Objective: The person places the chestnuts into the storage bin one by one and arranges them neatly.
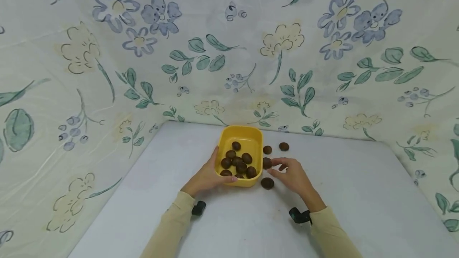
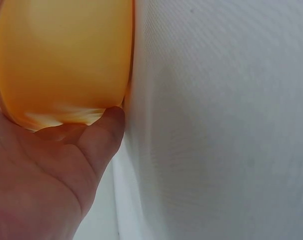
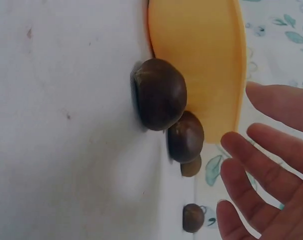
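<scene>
A yellow plastic box [image 1: 252, 143] stands on the table with several brown chestnuts [image 1: 246, 158] inside. My left hand [image 1: 206, 177] holds it at the near left corner, thumb along the near side and fingers along the left wall. On the right, my right hand [image 1: 292, 175] has its thumb and fingers spread around a loose chestnut [image 1: 267, 163] beside the box wall. The right wrist view shows the fingers [image 3: 246, 182] apart, with nothing pinched between them. Another chestnut [image 3: 161, 94] lies nearer to me, close to the box.
Two more loose chestnuts lie farther back: one [image 1: 267, 149] by the box and another [image 1: 284, 146] to its right. A white cloth covers the table [image 1: 344, 178]. Behind it hangs a flowered curtain [image 1: 251, 90]. Each wrist carries a small black camera [image 1: 299, 215].
</scene>
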`<state>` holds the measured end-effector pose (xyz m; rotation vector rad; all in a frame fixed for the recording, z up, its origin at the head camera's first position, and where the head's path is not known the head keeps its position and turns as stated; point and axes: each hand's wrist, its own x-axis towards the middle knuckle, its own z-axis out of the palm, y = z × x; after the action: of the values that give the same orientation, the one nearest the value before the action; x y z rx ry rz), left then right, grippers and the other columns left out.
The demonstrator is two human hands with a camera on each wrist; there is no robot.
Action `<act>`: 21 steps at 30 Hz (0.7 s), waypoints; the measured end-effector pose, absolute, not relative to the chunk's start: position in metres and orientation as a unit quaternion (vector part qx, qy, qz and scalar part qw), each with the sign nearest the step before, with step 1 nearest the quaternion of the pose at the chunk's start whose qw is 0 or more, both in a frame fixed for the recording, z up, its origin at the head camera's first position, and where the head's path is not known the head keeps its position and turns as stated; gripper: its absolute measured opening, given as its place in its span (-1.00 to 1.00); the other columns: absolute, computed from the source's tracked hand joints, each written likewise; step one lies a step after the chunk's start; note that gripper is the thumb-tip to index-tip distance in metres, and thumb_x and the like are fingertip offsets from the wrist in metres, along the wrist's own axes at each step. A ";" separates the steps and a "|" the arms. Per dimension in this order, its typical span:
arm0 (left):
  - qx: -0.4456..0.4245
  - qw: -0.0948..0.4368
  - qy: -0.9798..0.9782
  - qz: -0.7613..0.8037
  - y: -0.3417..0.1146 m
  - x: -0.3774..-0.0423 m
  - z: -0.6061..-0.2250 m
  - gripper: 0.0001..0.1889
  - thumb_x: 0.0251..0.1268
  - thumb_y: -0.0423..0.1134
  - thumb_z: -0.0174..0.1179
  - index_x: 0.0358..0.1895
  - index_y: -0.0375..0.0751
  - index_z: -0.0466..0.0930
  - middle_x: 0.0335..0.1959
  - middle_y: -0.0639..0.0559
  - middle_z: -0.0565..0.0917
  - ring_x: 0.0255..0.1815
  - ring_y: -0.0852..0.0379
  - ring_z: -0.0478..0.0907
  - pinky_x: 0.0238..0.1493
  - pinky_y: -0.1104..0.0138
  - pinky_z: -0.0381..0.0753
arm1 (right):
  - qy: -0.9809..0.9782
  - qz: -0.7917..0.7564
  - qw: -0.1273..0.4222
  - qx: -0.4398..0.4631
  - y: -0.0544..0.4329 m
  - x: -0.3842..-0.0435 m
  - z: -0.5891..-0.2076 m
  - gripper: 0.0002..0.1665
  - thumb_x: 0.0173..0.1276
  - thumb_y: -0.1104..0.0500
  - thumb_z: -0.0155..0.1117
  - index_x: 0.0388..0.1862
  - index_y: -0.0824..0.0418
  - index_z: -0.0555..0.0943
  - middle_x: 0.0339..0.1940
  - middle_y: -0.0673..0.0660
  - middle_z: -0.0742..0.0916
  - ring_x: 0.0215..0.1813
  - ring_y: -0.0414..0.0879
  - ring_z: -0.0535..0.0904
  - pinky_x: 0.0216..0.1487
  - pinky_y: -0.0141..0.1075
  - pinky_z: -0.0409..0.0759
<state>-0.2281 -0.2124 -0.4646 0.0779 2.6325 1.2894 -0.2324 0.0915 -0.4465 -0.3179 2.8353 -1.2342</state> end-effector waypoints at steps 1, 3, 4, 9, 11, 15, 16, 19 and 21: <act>0.027 0.105 0.892 0.439 -0.212 -0.228 -0.465 0.46 -0.07 0.34 0.55 0.72 0.09 -0.40 0.75 -0.16 -0.06 0.73 -0.27 -0.01 0.64 -0.25 0.11 | 0.912 -0.396 0.023 -0.100 0.093 -0.232 -0.449 -0.57 0.37 0.06 0.47 0.19 0.11 0.72 0.11 0.07 0.80 0.10 0.01 0.63 0.08 -0.10 0.72; 0.028 0.106 0.890 0.442 -0.213 -0.227 -0.465 0.46 -0.06 0.33 0.55 0.72 0.09 -0.40 0.75 -0.16 -0.07 0.73 -0.27 -0.02 0.65 -0.25 0.10 | 0.913 -0.395 0.033 -0.101 0.095 -0.232 -0.452 -0.57 0.37 0.07 0.47 0.19 0.11 0.72 0.11 0.06 0.79 0.10 0.00 0.62 0.06 -0.13 0.73; 0.029 0.105 0.889 0.444 -0.213 -0.227 -0.465 0.45 -0.06 0.32 0.55 0.72 0.08 -0.39 0.75 -0.17 -0.07 0.73 -0.28 -0.02 0.64 -0.25 0.10 | 0.912 -0.395 0.039 -0.103 0.097 -0.232 -0.454 -0.57 0.36 0.07 0.47 0.19 0.12 0.72 0.11 0.07 0.79 0.09 0.00 0.62 0.03 -0.15 0.73; 0.028 0.102 0.889 0.445 -0.211 -0.226 -0.465 0.44 -0.06 0.31 0.55 0.72 0.08 -0.38 0.74 -0.17 -0.05 0.72 -0.28 0.00 0.64 -0.26 0.10 | 0.910 -0.393 0.068 -0.111 0.103 -0.234 -0.458 -0.52 0.32 0.07 0.50 0.19 0.17 0.71 0.04 0.07 0.80 0.04 -0.03 0.63 -0.13 -0.25 0.69; 0.026 0.102 0.890 0.443 -0.211 -0.227 -0.464 0.45 -0.06 0.31 0.55 0.72 0.09 -0.38 0.74 -0.16 -0.04 0.72 -0.27 0.01 0.64 -0.26 0.10 | 0.909 -0.391 0.080 -0.118 0.105 -0.235 -0.459 -0.51 0.29 0.07 0.52 0.18 0.18 0.71 0.00 0.05 0.81 0.01 -0.05 0.63 -0.15 -0.28 0.67; 0.030 0.104 0.892 0.438 -0.211 -0.227 -0.463 0.45 -0.06 0.32 0.55 0.72 0.07 -0.40 0.74 -0.17 -0.05 0.73 -0.27 0.00 0.65 -0.25 0.10 | 0.908 -0.381 0.099 -0.142 0.108 -0.235 -0.462 -0.47 0.24 0.10 0.57 0.18 0.19 0.71 -0.03 0.03 0.81 -0.01 -0.09 0.63 -0.07 -0.25 0.68; 0.030 0.105 0.893 0.437 -0.211 -0.227 -0.464 0.45 -0.06 0.32 0.55 0.72 0.07 -0.40 0.74 -0.18 -0.05 0.73 -0.27 0.00 0.64 -0.25 0.10 | 0.907 -0.380 0.103 -0.147 0.108 -0.235 -0.463 -0.47 0.23 0.12 0.58 0.18 0.19 0.71 -0.03 0.03 0.81 0.00 -0.09 0.62 -0.03 -0.24 0.68; 0.031 0.104 0.894 0.434 -0.211 -0.228 -0.465 0.46 -0.06 0.34 0.54 0.72 0.07 -0.41 0.74 -0.18 -0.05 0.72 -0.28 0.00 0.64 -0.25 0.11 | 0.907 -0.375 0.106 -0.160 0.107 -0.235 -0.465 -0.47 0.21 0.16 0.60 0.17 0.19 0.72 -0.03 0.03 0.82 0.00 -0.08 0.64 0.06 -0.16 0.70; 0.030 0.103 0.895 0.434 -0.212 -0.229 -0.465 0.46 -0.07 0.34 0.54 0.72 0.07 -0.41 0.74 -0.18 -0.05 0.72 -0.28 0.00 0.64 -0.25 0.11 | 0.907 -0.376 0.110 -0.156 0.105 -0.235 -0.465 -0.48 0.18 0.18 0.61 0.15 0.18 0.73 -0.04 0.02 0.81 0.00 -0.08 0.64 0.10 -0.13 0.70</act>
<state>-0.2290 -0.2121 -0.4654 0.0893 2.6410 1.2799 -0.2353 0.1052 -0.4655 -0.4591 2.6655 -1.1057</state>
